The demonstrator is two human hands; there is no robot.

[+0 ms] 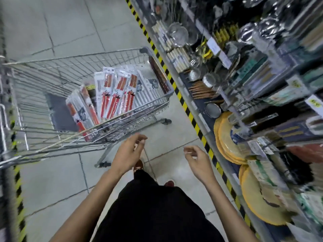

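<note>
Lower centre: left hand [130, 151], fingers loosely curled, gripping nothing, just below the near side of the cart [104, 53]. To its right, apart from it: right hand [197, 160], likewise relaxed and half-curled, empty, near the yellow-and-black striped foot of the shelf [201, 119]. Centre left: wire cart on the tiled floor [61, 180], loaded towards its right end with red-and-white packs [118, 95], standing on end and leaning together. Right side of the frame, blurred: shelf crowded with strainers [178, 34] at the top and round yellow mats [227, 145] lower down. Between the forearms, bottom centre: black clothing and a shoe [139, 165].
</note>
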